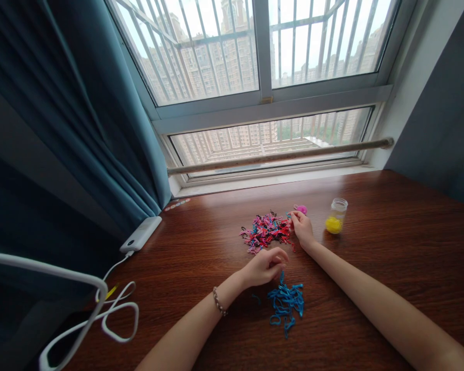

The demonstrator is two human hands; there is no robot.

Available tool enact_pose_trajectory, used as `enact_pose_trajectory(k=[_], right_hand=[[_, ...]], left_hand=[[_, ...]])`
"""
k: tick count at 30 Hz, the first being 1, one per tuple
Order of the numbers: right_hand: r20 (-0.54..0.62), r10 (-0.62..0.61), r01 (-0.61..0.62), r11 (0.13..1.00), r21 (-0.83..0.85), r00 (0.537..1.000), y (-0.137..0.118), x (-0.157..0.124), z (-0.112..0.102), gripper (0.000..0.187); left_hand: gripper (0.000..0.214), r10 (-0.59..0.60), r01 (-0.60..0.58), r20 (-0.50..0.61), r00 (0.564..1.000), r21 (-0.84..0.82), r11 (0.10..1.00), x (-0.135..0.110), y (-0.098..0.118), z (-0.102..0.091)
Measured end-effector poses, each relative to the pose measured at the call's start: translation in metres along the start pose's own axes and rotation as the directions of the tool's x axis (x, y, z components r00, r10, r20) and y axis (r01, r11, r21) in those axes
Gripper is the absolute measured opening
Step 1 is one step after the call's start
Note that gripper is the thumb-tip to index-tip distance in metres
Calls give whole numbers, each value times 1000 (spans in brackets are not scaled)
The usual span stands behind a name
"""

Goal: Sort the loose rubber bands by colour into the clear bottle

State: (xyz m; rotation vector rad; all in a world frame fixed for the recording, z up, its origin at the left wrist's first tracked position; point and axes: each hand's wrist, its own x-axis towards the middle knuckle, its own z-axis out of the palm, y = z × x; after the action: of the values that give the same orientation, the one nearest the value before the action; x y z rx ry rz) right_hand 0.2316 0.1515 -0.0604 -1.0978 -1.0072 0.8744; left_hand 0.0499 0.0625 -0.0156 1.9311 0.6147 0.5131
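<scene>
A heap of small rubber bands in pink, red, blue and black lies on the wooden table. Nearer me lies a separate small pile of blue bands. My left hand hovers just above the blue pile, fingers curled with the tips pinched together; what they hold is too small to see. My right hand rests at the right edge of the mixed heap, fingers pinched at the bands there. A bead bracelet circles my left wrist.
A small clear jar with yellow contents stands right of the heap, a pink object behind my right hand. A white power bank with its white cable lies at left by the blue curtain. A window spans the back.
</scene>
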Motion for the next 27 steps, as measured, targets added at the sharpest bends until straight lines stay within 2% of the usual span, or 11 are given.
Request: enact_pose_trajectory(k=[3,6,10,15,18,20,21,24,25,26,27], right_hand=[[2,-2,2,1000,-8,1000,0,0,0,42],[6,3,-3,1000,-17,1000,-1,-1,0,41],[45,18,-16,999,-30,999,-6,-4,0,37],[145,21,-13,998,-57,989,-18,-10,3,32],[269,89,-100,995,26,959,-30,-16,5,35],[437,144,-180,983,43,888,-39,-20,5,32],[553,180,-225,974,14,814,-43,-23,4,29],[858,302,-301,936,-184,415,-51,-29,2,30],[890,321,-281,931,-234,325,-52,-30,3,32],[894,325,-241,936,-257,308,-51,-31,3,34],[876,310,-182,949,-258,369,-49,-31,5,35]], left_hand=[[17,27,-18,-66,997,134,991,2,-1,-5],[21,74,4,-238,968,314,950,3,-9,-17],[24,125,183,-540,832,481,858,1,-31,-48],[13,147,384,-732,665,504,774,-4,-63,-81],[12,142,376,-742,656,484,790,-5,-71,-86],[13,156,337,-711,686,500,798,-4,-72,-85],[14,164,315,-694,701,508,802,-3,-72,-85],[17,184,272,-649,738,536,800,-2,-71,-83],[17,187,265,-636,749,546,795,-1,-71,-83],[18,189,263,-626,756,555,789,-1,-71,-83],[18,187,263,-620,762,561,785,0,-72,-83]])
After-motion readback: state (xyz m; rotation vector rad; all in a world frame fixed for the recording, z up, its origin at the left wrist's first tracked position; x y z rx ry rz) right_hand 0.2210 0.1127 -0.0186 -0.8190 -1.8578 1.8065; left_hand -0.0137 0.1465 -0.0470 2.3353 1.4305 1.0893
